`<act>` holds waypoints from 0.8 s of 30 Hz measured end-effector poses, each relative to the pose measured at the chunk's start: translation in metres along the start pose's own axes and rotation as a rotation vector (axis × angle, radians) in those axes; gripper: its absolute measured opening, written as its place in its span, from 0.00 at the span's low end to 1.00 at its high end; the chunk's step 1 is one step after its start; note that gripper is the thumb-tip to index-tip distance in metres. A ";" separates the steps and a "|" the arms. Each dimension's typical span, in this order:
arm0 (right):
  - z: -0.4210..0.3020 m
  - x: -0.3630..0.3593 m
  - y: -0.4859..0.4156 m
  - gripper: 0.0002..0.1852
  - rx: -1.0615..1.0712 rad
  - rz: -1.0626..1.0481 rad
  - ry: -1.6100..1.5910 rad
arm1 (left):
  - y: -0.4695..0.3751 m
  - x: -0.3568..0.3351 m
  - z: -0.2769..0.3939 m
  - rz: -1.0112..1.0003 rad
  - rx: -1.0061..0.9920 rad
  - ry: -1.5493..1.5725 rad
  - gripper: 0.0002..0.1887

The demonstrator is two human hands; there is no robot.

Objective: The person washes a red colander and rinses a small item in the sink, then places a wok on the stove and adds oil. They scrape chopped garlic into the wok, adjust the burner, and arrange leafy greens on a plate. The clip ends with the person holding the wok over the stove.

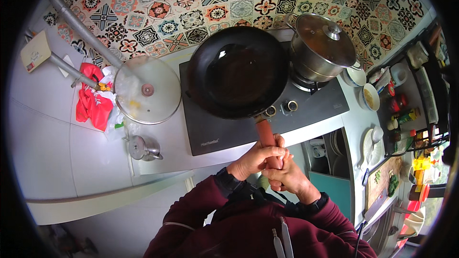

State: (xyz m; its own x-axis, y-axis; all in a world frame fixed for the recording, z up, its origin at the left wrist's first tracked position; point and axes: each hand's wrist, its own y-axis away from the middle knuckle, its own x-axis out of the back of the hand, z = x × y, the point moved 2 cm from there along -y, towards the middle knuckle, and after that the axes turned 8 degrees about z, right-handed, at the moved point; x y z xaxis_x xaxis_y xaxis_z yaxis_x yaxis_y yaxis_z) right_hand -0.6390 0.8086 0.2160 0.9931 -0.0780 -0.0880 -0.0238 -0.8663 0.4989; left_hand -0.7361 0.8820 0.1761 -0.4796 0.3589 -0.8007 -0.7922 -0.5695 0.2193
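Both my hands grip the reddish-brown handle of a large black wok over the left side of the gas hob. My left hand wraps the handle nearer the wok. Below it, my right hand clasps the handle's end. A glossy patch shows on the wok's dark inside, which looks bare of food. Whether the wok rests on the burner or is lifted cannot be told, as its body hides that burner.
A lidded steel pot stands on the right burner. Left of the hob are a glass lid, a small metal pot and a red plastic bag. Bowls, a spoon plate and a cutting board with chopped greens line the right counter.
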 end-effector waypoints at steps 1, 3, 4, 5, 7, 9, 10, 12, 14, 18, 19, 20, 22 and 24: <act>-0.002 -0.005 -0.003 0.13 -0.043 -0.046 -0.092 | 0.004 0.001 0.003 0.010 -0.029 0.023 0.06; -0.010 -0.012 -0.016 0.13 -0.151 -0.072 -0.151 | 0.001 0.008 0.020 0.049 -0.115 0.014 0.05; -0.017 -0.020 -0.028 0.12 -0.019 -0.121 -0.237 | 0.000 0.015 0.030 0.119 -0.130 0.009 0.06; -0.023 -0.025 -0.043 0.12 -0.091 -0.151 -0.220 | -0.003 0.022 0.039 0.262 -0.121 0.027 0.08; -0.033 -0.031 -0.071 0.16 -0.121 -0.154 -0.268 | -0.016 0.031 0.060 0.190 -0.178 0.039 0.08; -0.036 -0.027 -0.084 0.13 -0.077 -0.189 -0.339 | -0.035 0.035 0.069 0.159 -0.206 0.025 0.07; -0.034 -0.023 -0.086 0.13 -0.092 -0.173 -0.355 | -0.041 0.035 0.068 0.156 -0.200 0.030 0.05; -0.026 -0.009 -0.075 0.13 -0.075 -0.119 -0.333 | -0.050 0.028 0.053 0.095 -0.130 0.064 0.03; -0.018 0.003 -0.053 0.13 -0.011 -0.128 -0.357 | -0.047 0.015 0.030 0.077 -0.104 0.041 0.05; 0.003 0.015 0.004 0.09 -0.159 -0.173 -0.289 | -0.012 -0.008 -0.012 0.076 -0.009 0.011 0.06; 0.006 0.013 0.014 0.08 -0.185 -0.203 -0.298 | -0.001 -0.010 -0.016 0.071 -0.026 -0.004 0.06; 0.008 0.008 0.017 0.08 -0.232 -0.228 -0.302 | 0.007 -0.011 -0.018 0.037 -0.035 0.049 0.06; 0.006 -0.003 0.011 0.10 -0.213 -0.264 -0.319 | 0.018 -0.002 -0.011 0.165 -0.075 0.035 0.05; -0.002 -0.013 -0.010 0.11 -0.189 -0.370 -0.339 | 0.020 0.011 0.005 0.233 -0.143 0.027 0.05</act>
State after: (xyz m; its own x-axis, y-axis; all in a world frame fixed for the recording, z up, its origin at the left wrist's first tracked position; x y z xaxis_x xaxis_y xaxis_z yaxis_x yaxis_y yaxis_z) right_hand -0.6518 0.8195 0.2133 0.8377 0.0337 -0.5450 0.3727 -0.7648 0.5255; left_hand -0.7591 0.8785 0.1748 -0.6310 0.1877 -0.7528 -0.5998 -0.7334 0.3199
